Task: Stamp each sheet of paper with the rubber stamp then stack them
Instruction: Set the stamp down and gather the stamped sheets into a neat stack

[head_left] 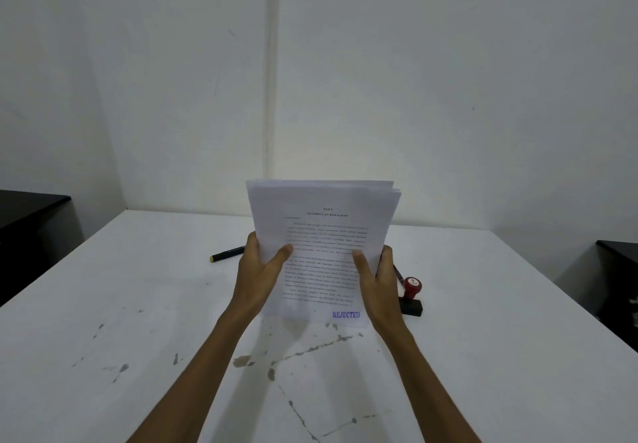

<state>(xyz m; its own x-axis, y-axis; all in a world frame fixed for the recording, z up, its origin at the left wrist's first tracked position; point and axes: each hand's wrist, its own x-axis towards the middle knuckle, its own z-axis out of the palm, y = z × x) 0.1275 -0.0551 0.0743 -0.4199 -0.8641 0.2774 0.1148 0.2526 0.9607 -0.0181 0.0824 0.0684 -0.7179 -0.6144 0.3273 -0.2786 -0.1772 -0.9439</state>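
Note:
A stack of printed paper sheets (322,232) stands upright above the white table (138,304), held from both sides. My left hand (260,271) grips its left edge with the thumb on the front sheet. My right hand (376,280) grips the right edge the same way. The front sheet carries a blue "REJECTED" stamp mark (346,315) at its lower right corner. The top edges of the sheets are slightly uneven. A rubber stamp (412,296) with a red knob and a black base stands on the table just right of my right hand.
A black marker with a yellow end (226,254) lies on the table to the left, behind my left hand. A dark pen (398,273) lies behind the stamp. Dark furniture stands at the far left (31,232) and far right (618,280). The tabletop has chipped, cracked paint.

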